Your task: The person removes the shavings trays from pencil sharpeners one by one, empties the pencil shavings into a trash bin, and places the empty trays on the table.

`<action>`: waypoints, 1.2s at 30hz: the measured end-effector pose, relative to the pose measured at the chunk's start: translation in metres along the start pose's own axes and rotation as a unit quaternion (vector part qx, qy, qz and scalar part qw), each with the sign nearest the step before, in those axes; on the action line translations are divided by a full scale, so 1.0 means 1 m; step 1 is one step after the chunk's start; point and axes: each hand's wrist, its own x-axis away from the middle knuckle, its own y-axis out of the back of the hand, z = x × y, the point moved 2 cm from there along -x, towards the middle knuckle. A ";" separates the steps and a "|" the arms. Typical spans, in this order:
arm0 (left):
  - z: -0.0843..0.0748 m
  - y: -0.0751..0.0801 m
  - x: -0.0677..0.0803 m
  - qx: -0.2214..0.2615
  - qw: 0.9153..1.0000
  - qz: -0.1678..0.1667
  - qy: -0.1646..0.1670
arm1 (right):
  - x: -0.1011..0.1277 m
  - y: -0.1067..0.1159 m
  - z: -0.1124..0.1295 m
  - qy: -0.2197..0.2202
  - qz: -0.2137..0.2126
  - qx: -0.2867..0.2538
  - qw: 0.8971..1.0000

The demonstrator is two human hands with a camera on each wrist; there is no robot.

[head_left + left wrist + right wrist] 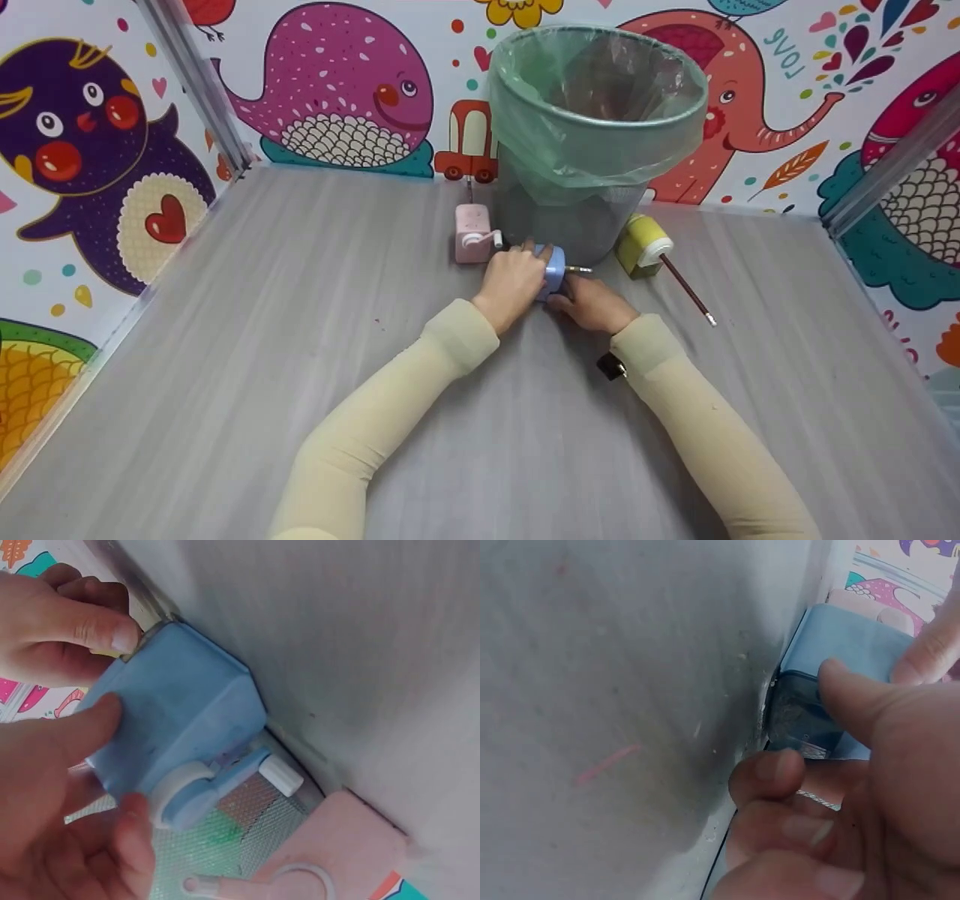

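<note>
On the grey table [300, 337], just in front of the mesh bin [570, 225] lined with a green bag [592, 112], sits a blue pencil sharpener [554, 270], held between both hands. At its left side the left hand [511, 283] wraps over it, thumb and fingers curled round the blue body, which shows plainly in the left wrist view [180, 735] with its white-tipped crank handle [279, 774] sticking out toward the bin's mesh. At the other end the right hand [592, 302] has its fingers bent and its thumb pressed against the dark end of the sharpener [802, 720]; a thin metal-looking tip [579, 269] pokes out just above this hand, though what it belongs to I cannot tell. Left of the blue one, just beside it, stands a pink sharpener [472, 234]. Right of the bin lies a yellow sharpener [642, 244] with a dark red pencil [686, 289] pushed into it, its far end resting on the table
</note>
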 end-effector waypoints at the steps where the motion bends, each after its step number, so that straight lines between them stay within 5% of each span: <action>1: 0.000 0.000 0.000 0.005 1.000 -0.004 0.000 | 0.000 0.000 0.000 0.001 0.001 -0.005 1.000; 24: -0.001 -0.001 0.001 0.032 0.999 -0.024 -0.005 | -0.006 0.000 -0.008 0.002 0.019 -0.070 0.997; 31: 0.000 -0.001 -0.001 0.045 0.999 -0.001 -0.010 | -0.009 -0.002 -0.013 0.025 0.015 -0.118 0.993; 36: 0.002 -0.002 -0.001 0.048 0.999 -0.005 -0.012 | -0.009 -0.001 -0.014 -0.004 0.033 -0.153 0.988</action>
